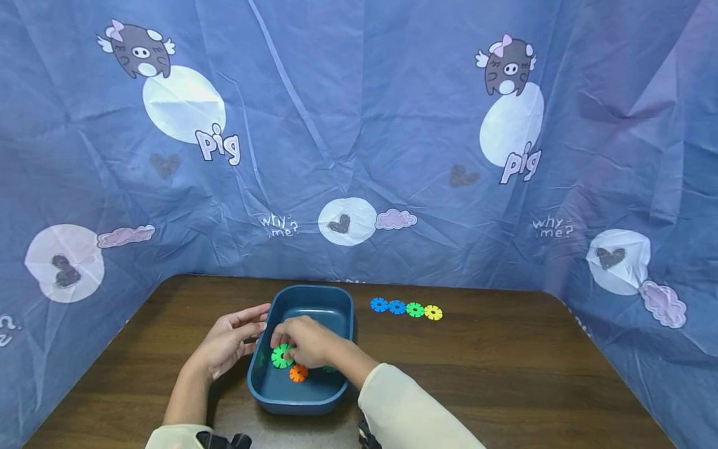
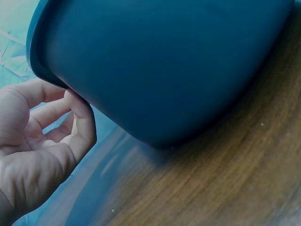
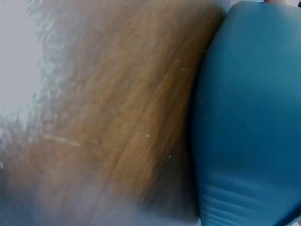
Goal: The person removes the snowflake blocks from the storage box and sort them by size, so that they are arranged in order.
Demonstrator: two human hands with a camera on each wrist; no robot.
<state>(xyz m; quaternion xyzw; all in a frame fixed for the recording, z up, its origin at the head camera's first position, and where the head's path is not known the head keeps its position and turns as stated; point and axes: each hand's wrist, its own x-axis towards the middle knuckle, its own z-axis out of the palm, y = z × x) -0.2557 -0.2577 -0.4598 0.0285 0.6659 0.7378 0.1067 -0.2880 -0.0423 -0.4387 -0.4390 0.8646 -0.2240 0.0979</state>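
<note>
A dark blue plastic basin (image 1: 350,324) stands on the table. My left hand (image 1: 227,343) touches the outside of its left wall near the rim; in the left wrist view, the fingertips of that hand (image 2: 44,136) meet the basin's edge (image 2: 164,70). Inside the basin, my right hand (image 1: 307,342) reaches down and pinches a green snowflake disc (image 1: 282,357) between thumb and fingers. Below it lies an orange snowflake disc (image 1: 298,373). Another green disc (image 1: 329,369) is mostly hidden under the right wrist. The right wrist view shows only the basin's outer wall (image 3: 249,108) and table.
To the right of the basin, a row of discs lies on the brown wooden table (image 1: 477,374): two blue ones (image 1: 379,305), a green one (image 1: 415,310) and a yellow one (image 1: 433,312). A blue patterned cloth (image 1: 359,125) hangs behind the table and along its sides.
</note>
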